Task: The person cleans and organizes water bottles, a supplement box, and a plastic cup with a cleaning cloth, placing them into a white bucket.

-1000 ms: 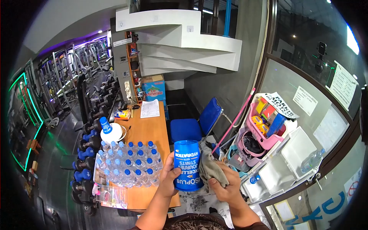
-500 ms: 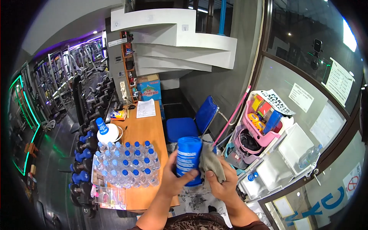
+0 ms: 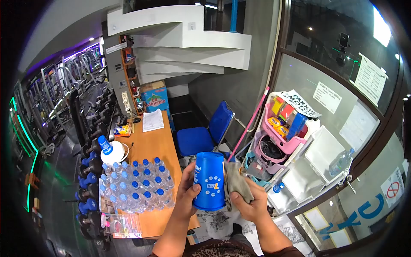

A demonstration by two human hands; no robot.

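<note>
A blue tub with white print (image 3: 209,182) is upright in front of my chest. My left hand (image 3: 188,195) is wrapped round its left side, thumb on the front. On the tub's right side, my right hand (image 3: 247,198) grips a grey-beige cloth (image 3: 235,182), which lies against the tub's wall. Behind and left of the tub, clear plastic bottles with blue caps (image 3: 138,188) stand in rows on the wooden table (image 3: 150,139). Another blue container (image 3: 105,145) sits on a round white object (image 3: 115,155) at the table's left edge.
A blue chair (image 3: 196,140) stands beyond the table. To the right are a pink basket of packets (image 3: 280,135), white bins (image 3: 299,188) and a pink pole (image 3: 250,122). Dumbbells (image 3: 89,180) line the table's left side. A paper sheet (image 3: 153,121) lies on the table.
The tub has been turned, so a different side of its print faces me. It now stands straighter. Both hands still hold their items, and the view has shifted slightly right.
</note>
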